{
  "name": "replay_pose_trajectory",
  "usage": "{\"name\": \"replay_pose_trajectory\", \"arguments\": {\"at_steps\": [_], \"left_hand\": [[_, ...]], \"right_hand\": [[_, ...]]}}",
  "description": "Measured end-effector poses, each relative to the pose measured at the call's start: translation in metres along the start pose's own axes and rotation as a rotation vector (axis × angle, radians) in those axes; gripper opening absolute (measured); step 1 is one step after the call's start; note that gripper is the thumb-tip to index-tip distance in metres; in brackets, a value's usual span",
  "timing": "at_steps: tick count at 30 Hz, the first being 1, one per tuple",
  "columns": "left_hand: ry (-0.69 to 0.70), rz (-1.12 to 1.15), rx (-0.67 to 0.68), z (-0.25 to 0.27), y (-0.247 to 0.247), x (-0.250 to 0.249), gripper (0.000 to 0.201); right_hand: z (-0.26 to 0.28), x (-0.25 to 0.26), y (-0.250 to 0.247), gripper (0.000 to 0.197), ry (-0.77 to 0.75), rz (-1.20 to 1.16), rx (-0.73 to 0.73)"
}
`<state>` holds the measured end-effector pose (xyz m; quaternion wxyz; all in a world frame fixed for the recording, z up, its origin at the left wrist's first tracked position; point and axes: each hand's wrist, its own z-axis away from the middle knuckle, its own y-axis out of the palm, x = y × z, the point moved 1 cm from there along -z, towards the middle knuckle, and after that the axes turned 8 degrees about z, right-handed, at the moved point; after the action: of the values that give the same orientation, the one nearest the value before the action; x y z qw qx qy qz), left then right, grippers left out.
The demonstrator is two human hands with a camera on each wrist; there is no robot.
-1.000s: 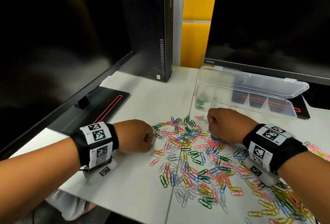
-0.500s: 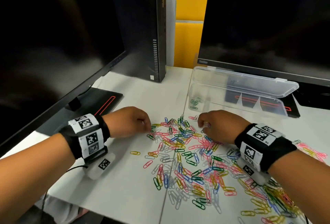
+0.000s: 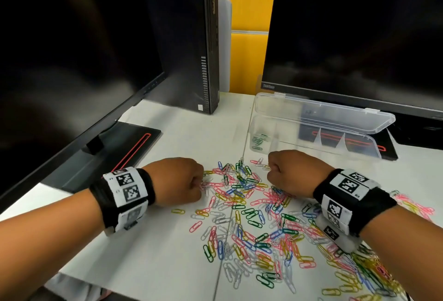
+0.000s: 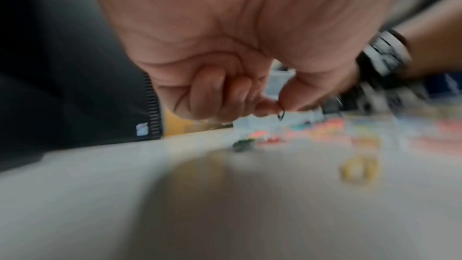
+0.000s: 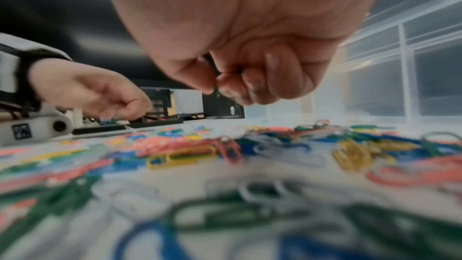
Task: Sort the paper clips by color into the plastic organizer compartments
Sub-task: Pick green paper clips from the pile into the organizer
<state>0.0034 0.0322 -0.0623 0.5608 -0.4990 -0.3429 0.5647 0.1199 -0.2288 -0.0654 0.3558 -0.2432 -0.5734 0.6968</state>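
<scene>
Head view: mixed-colour paper clips (image 3: 254, 216) strewn over the desk (image 3: 167, 252) toward its near right edge, both fists at the pile's far side; clear organizer (image 3: 316, 142) beyond the right hand (image 3: 291, 173), lid up, green clips in its left-end compartment. Left wrist view: left hand (image 4: 225, 56) curled, thumb and forefinger pinching a dark clip (image 4: 281, 115) just above the desk. Right wrist view: right hand's fingertips (image 5: 225, 84) pinch a green clip (image 5: 216, 91) over the pile.

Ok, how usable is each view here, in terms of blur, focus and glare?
Head view: sharp, wide-angle bending at the edges, both hands and the organizer clear, monitors dark. Left wrist view: heavy motion blur; only the pinching fingers readable. Right wrist view: fingertips fairly sharp, near clips out of focus, organizer side washed out.
</scene>
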Motion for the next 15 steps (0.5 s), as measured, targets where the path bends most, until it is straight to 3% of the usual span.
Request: {"name": "replay_pose_trajectory", "arguments": {"at_steps": [3,4,6,7,10,12,15], "left_hand": [[-0.032,0.566,-0.256,-0.006,-0.017,0.013,0.02],[-0.171,0.845,-0.307,-0.006,-0.021,0.017,0.02],[-0.394,1.205,-0.277,-0.01,-0.018,0.027,0.033],[-0.416,1.223,-0.256,-0.013,-0.016,0.032,0.037],[-0.348,1.098,-0.215,-0.018,-0.014,0.03,0.024],[-0.269,0.779,-0.172,-0.02,-0.014,0.027,0.009],[-0.156,0.232,-0.058,-0.019,-0.018,0.019,0.014]], "right_hand": [[0.003,0.004,-0.01,0.022,-0.009,-0.103,-0.019],[0.001,0.004,-0.011,0.016,-0.028,-0.141,-0.013],[0.0,0.014,-0.016,0.004,-0.076,-0.206,0.023],[0.001,0.019,-0.019,0.012,-0.082,-0.277,0.011],[-0.017,0.031,-0.006,0.038,-0.129,-0.392,0.048],[-0.027,0.033,-0.004,0.041,-0.08,-0.293,0.041],[-0.036,0.044,-0.001,0.041,-0.093,-0.101,0.088]]}}
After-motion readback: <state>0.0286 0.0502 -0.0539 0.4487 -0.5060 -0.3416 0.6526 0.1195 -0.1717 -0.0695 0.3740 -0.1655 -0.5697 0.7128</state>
